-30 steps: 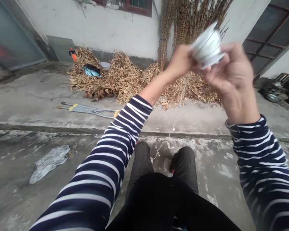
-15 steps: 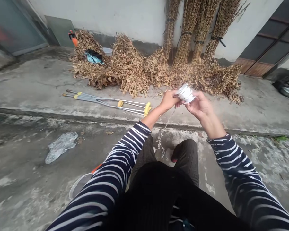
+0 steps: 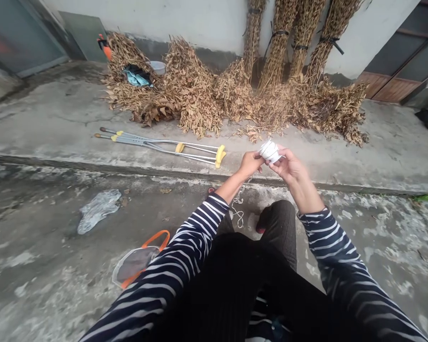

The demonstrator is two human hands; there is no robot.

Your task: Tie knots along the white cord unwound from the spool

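A white spool (image 3: pixel 270 151) with cord wound round it is held up between my two hands, above the step's edge. My left hand (image 3: pixel 250 164) grips the spool's left end, fingers closed. On the spool's right end are the thumb and fingers of my right hand (image 3: pixel 291 166), also closed. A dark line crosses the white winding. White string (image 3: pixel 238 213) hangs below my left hand and lies in loose loops on the ground between my legs. My left fingertips are partly hidden behind the spool.
Crutches (image 3: pixel 164 146) with yellow pads lie on the raised concrete step. Behind them dry plant stalks (image 3: pixel 196 90) are heaped along the wall, and tied bundles (image 3: pixel 278 42) lean upright. A plastic bag (image 3: pixel 99 209) and an orange-handled bag (image 3: pixel 135 266) lie lower left.
Both hands and the spool have moved slightly down in view, and the spool is turned a little. More of the orange-handled bag shows. The view has shifted slightly.
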